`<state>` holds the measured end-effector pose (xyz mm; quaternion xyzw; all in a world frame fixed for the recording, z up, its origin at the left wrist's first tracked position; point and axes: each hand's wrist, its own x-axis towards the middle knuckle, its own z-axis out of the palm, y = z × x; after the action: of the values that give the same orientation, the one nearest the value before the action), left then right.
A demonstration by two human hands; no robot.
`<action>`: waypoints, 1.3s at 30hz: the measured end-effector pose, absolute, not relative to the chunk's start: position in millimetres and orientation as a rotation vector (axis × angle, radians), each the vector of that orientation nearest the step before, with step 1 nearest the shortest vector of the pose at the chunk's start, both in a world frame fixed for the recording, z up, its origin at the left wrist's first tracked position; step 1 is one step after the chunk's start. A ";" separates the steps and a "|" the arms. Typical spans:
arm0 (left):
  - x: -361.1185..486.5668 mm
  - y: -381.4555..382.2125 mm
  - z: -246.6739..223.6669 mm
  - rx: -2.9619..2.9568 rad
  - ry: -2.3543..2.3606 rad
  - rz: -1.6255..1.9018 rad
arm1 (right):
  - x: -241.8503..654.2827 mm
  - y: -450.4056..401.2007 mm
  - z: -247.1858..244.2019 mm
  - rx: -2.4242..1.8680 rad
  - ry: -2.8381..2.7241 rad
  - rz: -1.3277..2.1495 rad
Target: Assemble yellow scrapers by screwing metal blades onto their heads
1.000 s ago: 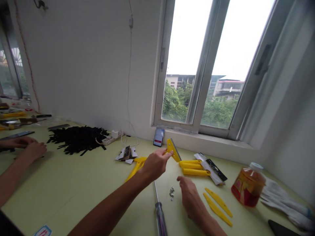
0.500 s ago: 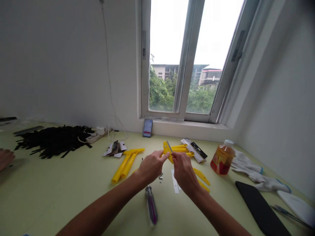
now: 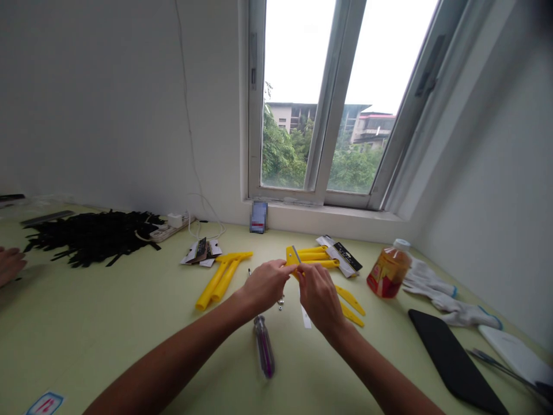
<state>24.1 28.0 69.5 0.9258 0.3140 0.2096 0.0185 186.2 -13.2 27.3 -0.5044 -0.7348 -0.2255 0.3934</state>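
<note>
Your left hand (image 3: 266, 283) pinches the yellow piece (image 3: 291, 255) above the desk (image 3: 207, 357); your right hand (image 3: 319, 295) curls at its grey strip (image 3: 296, 254), whether pinching it I cannot tell. You seem to be adjusting the strip; next calls for keeping both steady.

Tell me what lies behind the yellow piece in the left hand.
Behind the yellow piece, yellow handles and black-and-white packaging show on the table. The handles' left ends are covered by the piece and the right hand, so they cannot be seen.
</note>
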 end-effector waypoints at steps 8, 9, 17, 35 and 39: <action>14.8 39.5 77.9 2.744 0.978 0.750 | 188.3 -19.0 32.6 -1.169 -1.995 -0.646; 14.5 39.4 78.4 2.750 0.978 0.741 | 189.0 -18.5 33.1 -1.164 -2.013 -0.640; 19.1 33.6 72.6 2.789 1.009 0.633 | 189.4 -17.9 38.0 -1.240 -2.064 -0.548; 5.7 47.7 81.3 2.881 1.235 0.593 | 220.4 2.5 29.1 -1.445 -1.759 -0.006; -1.5 57.2 83.2 2.874 1.260 0.595 | 214.0 2.4 6.7 -1.410 -2.039 0.118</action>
<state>-1.5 57.2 83.2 0.8995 0.3943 0.1861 -0.0263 214.0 2.4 6.7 -0.5375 -0.7772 0.0451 0.3241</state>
